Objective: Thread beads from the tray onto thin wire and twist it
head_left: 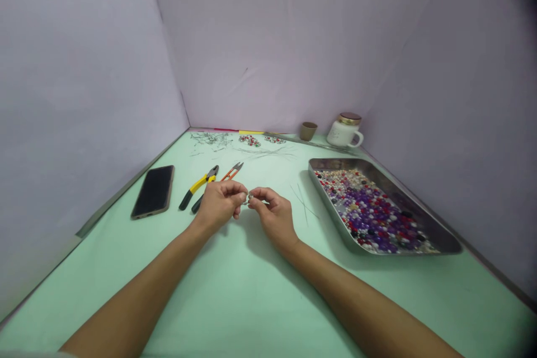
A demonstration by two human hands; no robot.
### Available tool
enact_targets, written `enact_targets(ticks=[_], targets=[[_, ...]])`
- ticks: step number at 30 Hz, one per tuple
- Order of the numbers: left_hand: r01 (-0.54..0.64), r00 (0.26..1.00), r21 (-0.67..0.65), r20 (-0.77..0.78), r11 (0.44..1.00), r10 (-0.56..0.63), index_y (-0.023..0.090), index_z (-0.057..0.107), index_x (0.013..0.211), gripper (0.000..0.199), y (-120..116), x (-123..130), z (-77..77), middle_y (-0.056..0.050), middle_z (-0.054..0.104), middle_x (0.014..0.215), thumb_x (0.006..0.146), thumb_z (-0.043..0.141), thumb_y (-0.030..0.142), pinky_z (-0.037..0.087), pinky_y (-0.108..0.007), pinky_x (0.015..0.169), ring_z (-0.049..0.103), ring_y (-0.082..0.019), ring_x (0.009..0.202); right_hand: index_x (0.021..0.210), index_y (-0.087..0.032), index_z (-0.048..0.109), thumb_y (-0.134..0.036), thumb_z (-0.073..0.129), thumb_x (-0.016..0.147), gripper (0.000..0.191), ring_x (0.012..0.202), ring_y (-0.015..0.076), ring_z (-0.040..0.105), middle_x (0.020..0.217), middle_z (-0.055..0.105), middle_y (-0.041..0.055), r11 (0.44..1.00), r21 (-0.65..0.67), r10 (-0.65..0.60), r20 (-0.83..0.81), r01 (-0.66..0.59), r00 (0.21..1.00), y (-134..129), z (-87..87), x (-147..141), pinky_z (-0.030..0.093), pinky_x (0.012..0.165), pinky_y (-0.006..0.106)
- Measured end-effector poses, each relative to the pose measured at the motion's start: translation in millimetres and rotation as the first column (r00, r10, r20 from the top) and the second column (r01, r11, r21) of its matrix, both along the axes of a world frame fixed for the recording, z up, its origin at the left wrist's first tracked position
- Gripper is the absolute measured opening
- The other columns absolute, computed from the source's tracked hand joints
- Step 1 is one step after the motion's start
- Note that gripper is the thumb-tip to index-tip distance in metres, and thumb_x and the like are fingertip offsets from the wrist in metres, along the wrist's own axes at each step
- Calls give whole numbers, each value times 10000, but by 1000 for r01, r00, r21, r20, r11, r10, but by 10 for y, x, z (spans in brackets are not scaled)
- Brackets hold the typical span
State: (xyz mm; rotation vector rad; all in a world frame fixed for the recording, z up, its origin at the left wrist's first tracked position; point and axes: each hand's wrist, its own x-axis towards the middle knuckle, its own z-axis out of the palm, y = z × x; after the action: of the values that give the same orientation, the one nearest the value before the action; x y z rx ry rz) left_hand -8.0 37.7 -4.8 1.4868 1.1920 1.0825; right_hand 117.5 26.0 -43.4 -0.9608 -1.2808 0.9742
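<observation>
My left hand (224, 201) and my right hand (274, 216) meet fingertip to fingertip over the middle of the table. Both are closed in a pinch on a small beaded piece (249, 197), greyish and shiny, mostly covered by the fingers. Just behind my left hand lie yellow-and-black pliers (199, 183) and orange-handled thread snips (232, 172), the latter partly hidden by that hand. To the right of my right hand, several thin wires (302, 204) rest on the green tabletop (201, 302).
A metal tray (331, 210) of mixed beads (380, 215) stands at right, a phone (153, 191) at left. Along the back are wire scraps (210, 139), beaded pieces (250, 140), a small brown cup (308, 131) and a lidded white mug (344, 132). Pale walls (268, 39) enclose the table.
</observation>
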Motion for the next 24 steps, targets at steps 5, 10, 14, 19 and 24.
enact_targets(ticks=[5,10,14,19,24], targets=[[-27,1000,2,5,1000,27,124,578,628,63,-1,4,-1,39,491,441,609,548,176,380,-188,381,427,-57,353,732,-177,606,-235,563,681,89,700,142,564,746,604,19,1000,-10,-14,16,14,1000,-4,26,12,464,623,249],[-30,1000,-10,4,999,30,123,568,620,61,-9,19,10,42,483,427,608,548,178,376,-186,377,423,-57,349,730,-174,608,-226,567,673,87,689,142,566,730,610,18,1000,-28,-12,1,12,1000,4,28,6,464,621,248],[-41,999,-6,-3,999,41,122,568,611,58,-27,41,29,50,462,398,607,544,174,363,-181,364,413,-56,343,733,-175,613,-214,560,678,86,682,138,568,729,614,17,1000,-28,-4,-6,4,1000,19,20,18,463,622,244],[-50,999,-19,18,999,50,117,567,612,49,-28,42,23,49,472,419,598,557,163,363,-184,347,411,-54,339,731,-178,631,-220,583,665,91,667,139,579,723,631,16,1000,-23,8,-9,-8,1000,28,5,34,460,616,243],[-47,999,-15,18,999,47,114,574,613,49,-19,25,8,47,478,426,598,568,160,371,-187,335,415,-56,339,723,-182,644,-224,592,664,89,670,147,587,718,649,21,1000,-27,4,7,-4,1000,21,15,34,459,637,258]])
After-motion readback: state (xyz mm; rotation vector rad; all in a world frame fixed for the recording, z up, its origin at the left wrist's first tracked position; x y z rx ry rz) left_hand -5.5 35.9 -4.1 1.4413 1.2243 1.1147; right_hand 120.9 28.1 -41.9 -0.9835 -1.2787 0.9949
